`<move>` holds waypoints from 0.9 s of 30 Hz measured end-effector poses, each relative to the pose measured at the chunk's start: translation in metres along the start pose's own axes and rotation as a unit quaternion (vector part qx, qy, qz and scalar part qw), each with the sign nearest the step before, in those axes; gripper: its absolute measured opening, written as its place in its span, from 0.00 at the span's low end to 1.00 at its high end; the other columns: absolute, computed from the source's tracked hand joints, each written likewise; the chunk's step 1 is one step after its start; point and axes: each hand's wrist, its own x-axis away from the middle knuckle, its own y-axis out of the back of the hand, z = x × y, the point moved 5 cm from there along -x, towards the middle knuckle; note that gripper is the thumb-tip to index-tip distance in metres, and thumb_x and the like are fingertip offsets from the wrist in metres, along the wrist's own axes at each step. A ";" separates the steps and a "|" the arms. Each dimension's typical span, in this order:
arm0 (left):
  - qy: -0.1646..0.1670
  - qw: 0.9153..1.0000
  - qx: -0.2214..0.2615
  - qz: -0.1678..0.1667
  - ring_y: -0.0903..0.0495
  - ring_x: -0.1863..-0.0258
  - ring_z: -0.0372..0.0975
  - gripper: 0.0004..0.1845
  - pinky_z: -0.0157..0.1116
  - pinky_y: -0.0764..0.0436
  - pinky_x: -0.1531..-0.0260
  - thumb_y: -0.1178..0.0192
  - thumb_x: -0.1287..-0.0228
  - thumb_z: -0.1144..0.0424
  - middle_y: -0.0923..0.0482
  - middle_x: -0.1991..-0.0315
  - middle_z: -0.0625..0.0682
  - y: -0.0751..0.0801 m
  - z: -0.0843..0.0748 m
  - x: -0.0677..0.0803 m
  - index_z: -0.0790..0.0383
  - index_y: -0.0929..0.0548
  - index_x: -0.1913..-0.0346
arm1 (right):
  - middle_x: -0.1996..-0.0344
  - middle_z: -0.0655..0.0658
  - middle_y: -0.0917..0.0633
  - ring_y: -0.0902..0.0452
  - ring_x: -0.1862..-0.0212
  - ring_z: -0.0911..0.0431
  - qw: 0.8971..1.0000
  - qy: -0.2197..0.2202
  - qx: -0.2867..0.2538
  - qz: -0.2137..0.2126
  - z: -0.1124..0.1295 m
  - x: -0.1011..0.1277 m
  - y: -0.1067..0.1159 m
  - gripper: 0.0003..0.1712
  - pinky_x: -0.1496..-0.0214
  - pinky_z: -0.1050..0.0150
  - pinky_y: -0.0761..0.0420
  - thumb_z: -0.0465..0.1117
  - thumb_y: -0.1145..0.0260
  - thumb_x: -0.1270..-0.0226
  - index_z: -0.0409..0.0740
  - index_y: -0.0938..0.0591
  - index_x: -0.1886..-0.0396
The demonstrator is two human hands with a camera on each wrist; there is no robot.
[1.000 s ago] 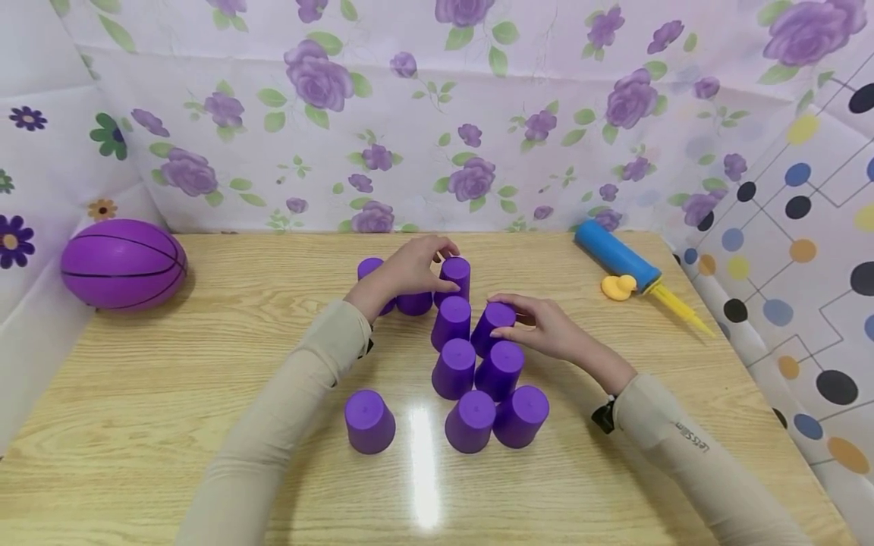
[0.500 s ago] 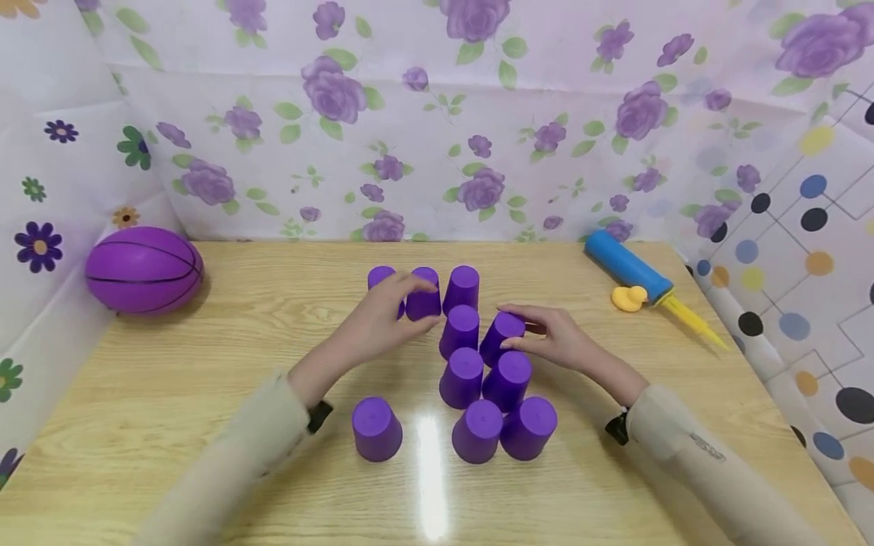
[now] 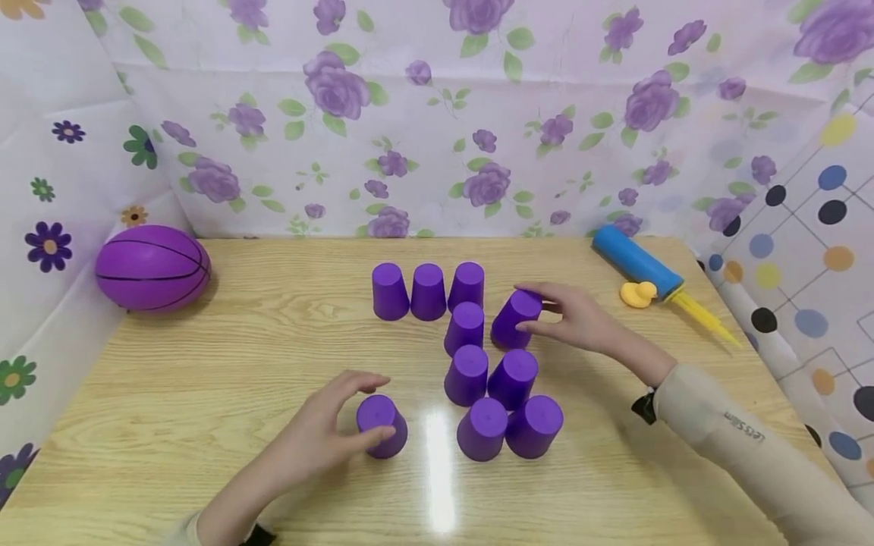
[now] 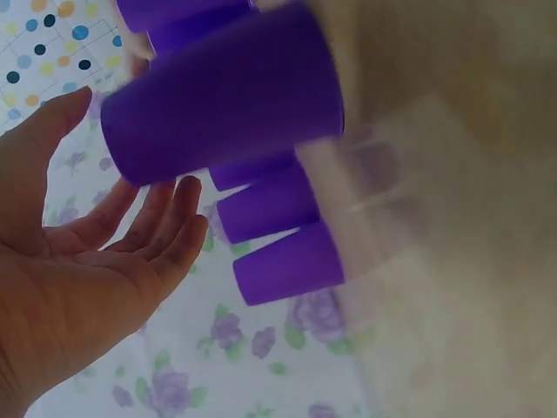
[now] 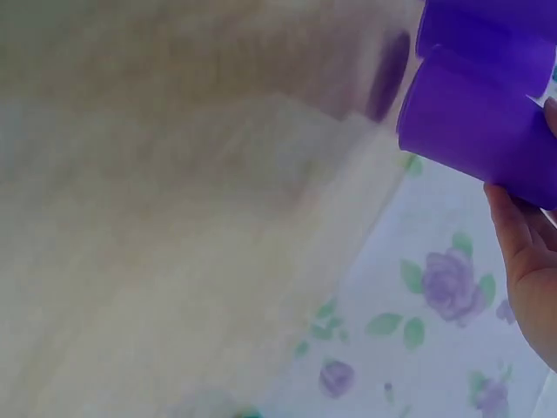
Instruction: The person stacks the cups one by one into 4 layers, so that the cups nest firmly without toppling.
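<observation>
Purple cups stand upside down on the wooden table [image 3: 287, 334]. My right hand [image 3: 580, 320] grips one cup [image 3: 512, 322] between thumb and fingers; it leans to the right. In the right wrist view, that held cup [image 5: 479, 131] has its rim raised, with a dark reflection on the tabletop below. My left hand [image 3: 317, 428] reaches round a lone cup [image 3: 379, 421] at the front left, fingers behind it and thumb in front. The left wrist view shows the fingers of my left hand [image 4: 96, 270] spread apart, with a gap beside this cup [image 4: 226, 96].
Three cups form a back row, the middle one [image 3: 428, 292] among them. Several more run forward in a double line, including a front cup [image 3: 482, 431]. A purple ball [image 3: 153, 269] sits back left. A blue pump [image 3: 635, 262] and yellow duck [image 3: 638, 294] lie back right.
My left hand has left the back cup and come forward to the lone front cup. My right hand has shifted its cup slightly back and right, away from the neighbouring cups.
</observation>
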 end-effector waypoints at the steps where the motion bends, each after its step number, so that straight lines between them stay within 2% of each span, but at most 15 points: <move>1: -0.005 1.000 -0.001 -0.008 0.24 0.50 0.38 0.29 0.44 0.24 0.48 0.28 0.51 0.56 0.23 0.51 0.43 -0.003 -0.001 0.005 0.56 0.25 0.44 | 0.45 0.40 0.21 0.22 0.47 0.50 1.000 -0.013 -0.004 -0.002 -0.003 -0.002 0.003 0.34 0.48 0.61 0.21 0.45 0.28 0.46 0.40 0.27 0.39; 6: -0.027 0.998 -0.023 -0.044 0.24 0.50 0.38 0.31 0.41 0.22 0.50 0.27 0.54 0.62 0.24 0.49 0.43 -0.011 -0.008 0.023 0.55 0.26 0.44 | 0.45 0.40 0.21 0.23 0.46 0.47 0.996 -0.083 -0.020 -0.009 -0.021 -0.007 0.013 0.35 0.46 0.55 0.22 0.47 0.28 0.45 0.41 0.27 0.38; 10: -0.017 0.997 -0.038 -0.057 0.23 0.51 0.36 0.29 0.40 0.21 0.51 0.27 0.55 0.65 0.24 0.51 0.41 -0.010 -0.008 0.026 0.54 0.24 0.46 | 0.45 0.41 0.22 0.24 0.45 0.47 0.995 -0.101 -0.013 -0.020 -0.031 -0.014 0.016 0.36 0.44 0.52 0.23 0.49 0.29 0.45 0.42 0.28 0.37; 14: 0.012 0.999 0.007 -0.030 0.20 0.53 0.38 0.28 0.37 0.20 0.52 0.27 0.55 0.68 0.20 0.52 0.46 -0.011 -0.004 0.024 0.59 0.23 0.48 | 0.46 0.40 0.21 0.23 0.47 0.48 0.996 -0.085 -0.010 -0.016 -0.036 -0.022 0.009 0.36 0.45 0.54 0.22 0.48 0.29 0.44 0.40 0.28 0.38; 18: 0.040 0.997 0.071 -0.006 0.18 0.54 0.44 0.26 0.32 0.19 0.54 0.28 0.56 0.71 0.18 0.54 0.55 -0.013 0.002 0.023 0.63 0.21 0.48 | 0.47 0.40 0.20 0.22 0.48 0.49 0.998 -0.069 -0.006 -0.013 -0.033 -0.026 0.004 0.35 0.46 0.57 0.21 0.45 0.28 0.45 0.38 0.28 0.39; 23: 0.052 0.995 0.080 0.002 0.17 0.56 0.46 0.26 0.28 0.20 0.57 0.27 0.57 0.68 0.17 0.55 0.55 -0.011 0.007 0.019 0.65 0.20 0.50 | 0.47 0.37 0.21 0.22 0.49 0.48 0.999 -0.048 0.006 -0.011 -0.025 -0.032 0.000 0.35 0.46 0.56 0.21 0.41 0.28 0.46 0.35 0.28 0.40; 27: 0.081 0.991 0.106 0.021 0.17 0.55 0.45 0.26 0.29 0.20 0.56 0.25 0.56 0.61 0.17 0.56 0.53 -0.009 0.012 0.018 0.60 0.19 0.51 | 0.47 0.35 0.21 0.23 0.48 0.45 0.999 -0.054 0.006 -0.004 -0.023 -0.038 -0.002 0.35 0.45 0.54 0.22 0.39 0.28 0.45 0.32 0.29 0.39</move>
